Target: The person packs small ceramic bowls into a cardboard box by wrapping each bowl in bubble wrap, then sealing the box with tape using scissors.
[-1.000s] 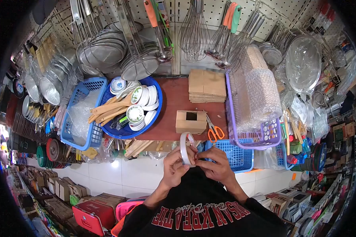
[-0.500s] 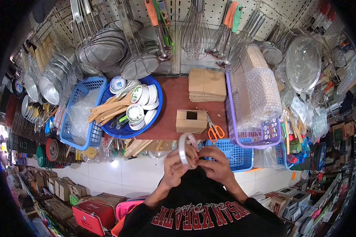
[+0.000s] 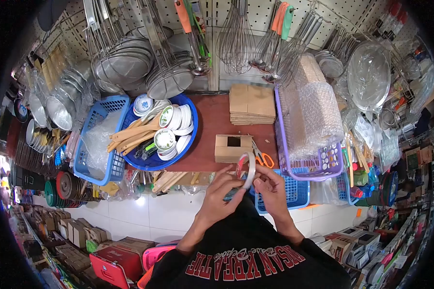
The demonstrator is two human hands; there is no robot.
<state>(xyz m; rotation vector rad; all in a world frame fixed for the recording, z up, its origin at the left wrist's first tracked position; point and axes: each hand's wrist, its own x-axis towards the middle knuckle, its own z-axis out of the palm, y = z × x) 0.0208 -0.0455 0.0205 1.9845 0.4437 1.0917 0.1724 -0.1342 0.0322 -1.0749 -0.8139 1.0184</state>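
A roll of clear tape (image 3: 251, 169) is held up in front of my chest, just past the edge of the tabletop. My left hand (image 3: 221, 193) is closed on its lower left rim. Close against the roll's right side is my right hand (image 3: 271, 191), its fingers curled and its thumb bent inward; whatever it pinches is too small to make out. Just beyond the roll, a small brown cardboard box (image 3: 226, 154) with a dark rectangular opening lies on the table. Orange-handled scissors (image 3: 266, 160) lie right of the box, partly hidden by the roll and my hand.
Flat brown cardboard pieces (image 3: 251, 103) are stacked behind the box on the red-brown tabletop (image 3: 210, 130). A blue basin (image 3: 194, 103) of bowls and wooden utensils stands left. To the right, a purple basket (image 3: 280, 139) holds bubble wrap (image 3: 318, 111). Strainers and whisks (image 3: 236, 43) hang behind.
The tape roll has moved right and turned, showing its red inner print. My left hand has shifted its hold on it, and my right hand has rolled over, showing more of the palm side.
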